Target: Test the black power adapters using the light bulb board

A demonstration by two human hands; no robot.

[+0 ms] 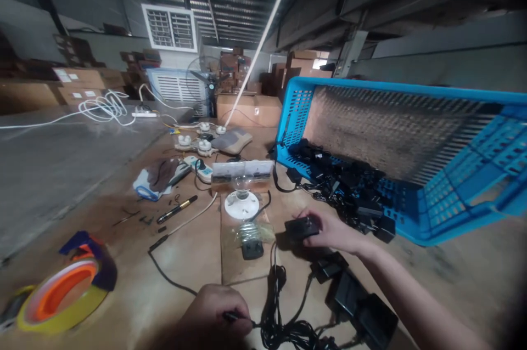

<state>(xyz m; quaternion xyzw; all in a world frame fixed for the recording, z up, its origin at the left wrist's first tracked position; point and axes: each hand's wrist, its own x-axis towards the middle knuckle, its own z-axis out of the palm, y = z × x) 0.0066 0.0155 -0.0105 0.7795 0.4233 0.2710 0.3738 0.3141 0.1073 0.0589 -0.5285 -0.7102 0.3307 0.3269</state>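
Right hand (pixel 331 232) is out over the worktop (pixel 189 257), its grip wrapped round a black adapter (pixel 302 227), fingers over the top and thumb on the near side. The adapter sits flat on the wood, under that grip. Left hand (pixel 214 311) is low and close in, its grip pinched shut on the thin end of a black cable (pixel 276 278), which runs off to the right of it into a loose tangle.

The adapter looks like a hard plastic block, compact and light enough for one hand, with smooth and slightly slick faces, so the flat sides across its width are the place to hold it. The cable is the opposite: limp, springy and ready to snag, best held at the stiff plug end, where the left grip has it. Whether this lead belongs to that adapter is hard to tell in the dim tangle.

Just beyond the right grip, a tipped blue crate (pixel 411 89) spills a heap of similar black blocks. To the left of it, a clear bulb (pixel 242 182) stands upright in a white holder, fragile and close. More adapters (pixel 358 306) lie along the near side of the right forearm. Well left of the left grip sits a tape roll (pixel 61 298).
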